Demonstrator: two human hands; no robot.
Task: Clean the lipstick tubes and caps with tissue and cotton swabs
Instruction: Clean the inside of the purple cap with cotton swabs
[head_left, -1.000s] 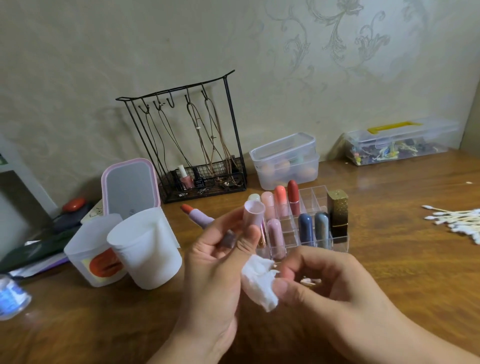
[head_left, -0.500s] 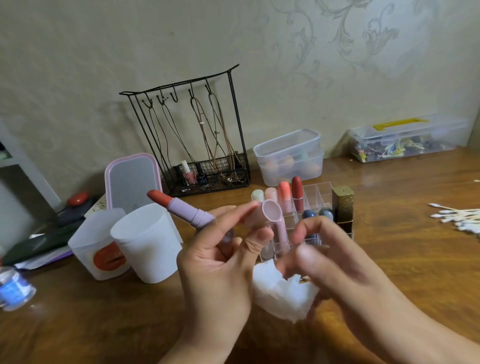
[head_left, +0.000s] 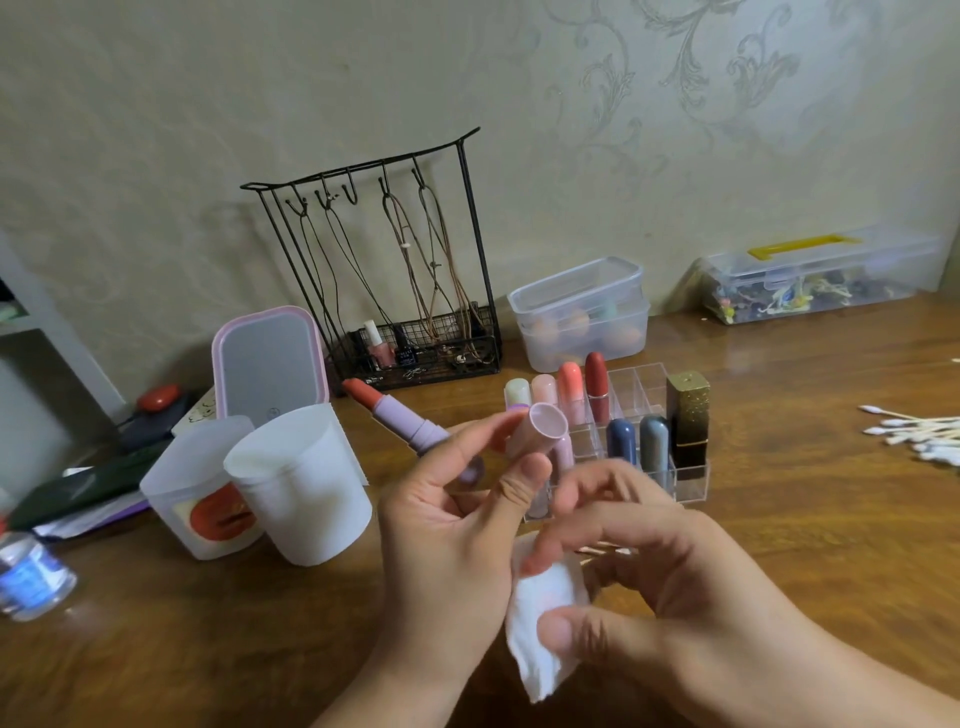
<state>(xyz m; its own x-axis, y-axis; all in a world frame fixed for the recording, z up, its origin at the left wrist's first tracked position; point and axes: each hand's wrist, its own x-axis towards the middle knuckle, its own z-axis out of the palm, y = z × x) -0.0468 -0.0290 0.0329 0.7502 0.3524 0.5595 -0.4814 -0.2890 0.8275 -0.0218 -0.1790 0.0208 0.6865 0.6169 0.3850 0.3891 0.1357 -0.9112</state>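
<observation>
Tissue (head_left: 543, 631) lowered (right hand (head_left: 660, 587) pinching); cap (head_left: 545, 431) raised.

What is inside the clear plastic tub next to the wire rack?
The clear tub, lid on, holds rounded peach and orange shapes and one pale green one. Its cloudy walls blur them, so what they are cannot be told.

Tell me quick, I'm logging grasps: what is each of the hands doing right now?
Left hand: holds the open lilac lipstick and its cap.
Right hand: pinches the white tissue.
</observation>
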